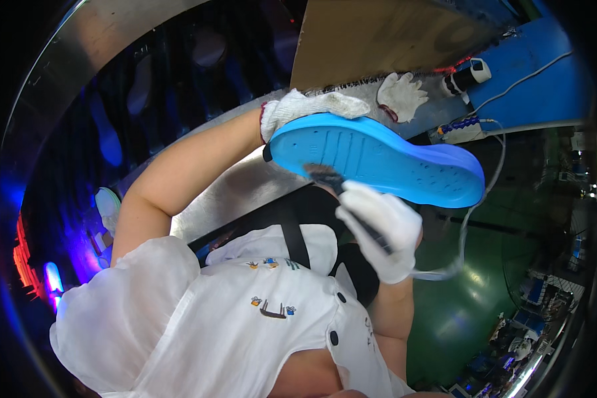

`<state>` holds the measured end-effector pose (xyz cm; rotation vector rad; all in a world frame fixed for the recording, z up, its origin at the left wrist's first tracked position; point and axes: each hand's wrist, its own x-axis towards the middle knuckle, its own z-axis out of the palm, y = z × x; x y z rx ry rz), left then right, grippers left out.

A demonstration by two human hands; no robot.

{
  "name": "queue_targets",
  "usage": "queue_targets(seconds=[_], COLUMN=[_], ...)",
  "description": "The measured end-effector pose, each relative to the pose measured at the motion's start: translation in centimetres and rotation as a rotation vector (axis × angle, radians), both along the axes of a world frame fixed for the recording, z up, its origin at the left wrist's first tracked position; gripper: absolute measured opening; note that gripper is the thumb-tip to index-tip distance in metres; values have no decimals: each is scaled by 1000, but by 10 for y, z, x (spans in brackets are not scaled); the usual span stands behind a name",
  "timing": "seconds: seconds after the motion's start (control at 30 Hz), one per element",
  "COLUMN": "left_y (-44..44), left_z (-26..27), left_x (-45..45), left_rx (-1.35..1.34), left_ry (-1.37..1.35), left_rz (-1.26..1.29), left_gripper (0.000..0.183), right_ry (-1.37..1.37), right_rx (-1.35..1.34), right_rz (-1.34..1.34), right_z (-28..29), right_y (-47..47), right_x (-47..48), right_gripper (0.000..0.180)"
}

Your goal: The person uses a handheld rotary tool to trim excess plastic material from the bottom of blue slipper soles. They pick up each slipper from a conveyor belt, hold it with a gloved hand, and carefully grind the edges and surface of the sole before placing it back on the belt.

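Observation:
A knitted white glove covers my left hand (316, 105), which grips a bright blue shoe sole (358, 154) along its far edge. The sole is tilted so that its recessed face, with ridges and small holes, shows towards me. In my right hand (385, 224), also gloved in white and blurred, is a brush with a dark handle (370, 231). Its brown bristles (323, 172) are at the sole's near edge, left of the middle; whether they touch it I cannot tell.
A loose white glove (402, 97) lies on the metal ledge beyond the sole, beside a cardboard sheet (378, 45). Further right are a black-and-white container (467, 77), a blue segmented hose (460, 124) and a trailing clear tube (462, 244). Several soles lie on the dark surface (171, 99) at left.

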<state>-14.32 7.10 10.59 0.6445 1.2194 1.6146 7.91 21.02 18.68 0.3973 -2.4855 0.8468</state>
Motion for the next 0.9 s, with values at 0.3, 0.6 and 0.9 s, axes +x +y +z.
queue_targets(seconds=[0.3, 0.6, 0.9], left_y=[-15, -18, -43], left_z=[35, -32, 49], left_x=[12, -34, -9], left_rx=[-63, -24, -105], left_ry=[303, 570, 495], left_rz=[72, -46, -42], left_gripper=[53, 48, 54], right_ry=[-126, -79, -49], right_rx=[62, 212, 270], right_rz=[32, 23, 63], right_z=[11, 31, 55], right_y=[2, 6, 10], right_x=[11, 16, 19], right_gripper=[27, 26, 32])
